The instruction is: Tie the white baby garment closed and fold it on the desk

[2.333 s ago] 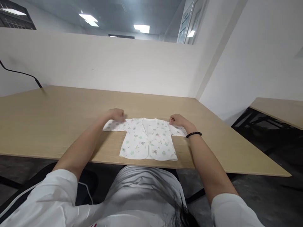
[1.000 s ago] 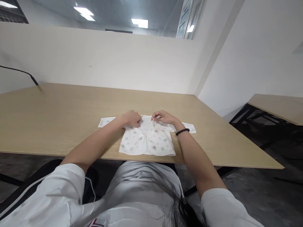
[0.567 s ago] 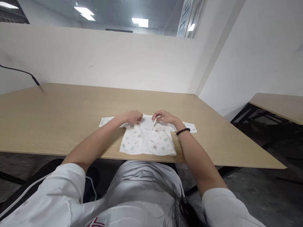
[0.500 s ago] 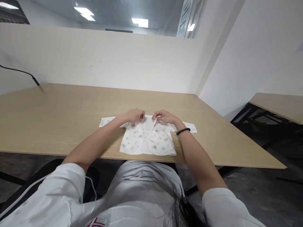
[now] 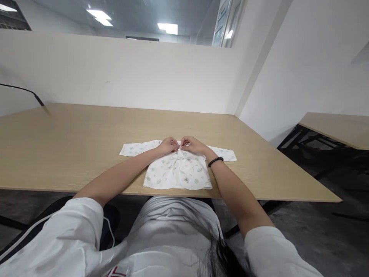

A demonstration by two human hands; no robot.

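Observation:
A small white baby shirt (image 5: 178,173) with green and brown prints lies spread near the table's front edge, sleeves stretched out to both sides. At its neckline, my left hand (image 5: 169,146) pinches one front edge. My right hand (image 5: 191,144), with a black bead bracelet on the wrist, pinches the other edge. The fingertips of both hands nearly meet at the middle of the collar. Creases run down the front from that point. My fingers hide the collar and whatever fastener may be there.
The wooden table (image 5: 86,127) reaches back to a white partition (image 5: 138,73) with a glass pane above. A black cable (image 5: 34,94) comes down at the far left. Another table (image 5: 337,129) stands to the right. A white cord (image 5: 31,231) runs beside my left side.
Both hands have come together at the collar, drawing the two front edges together. The open gap at the neck, seen before, is now closed up.

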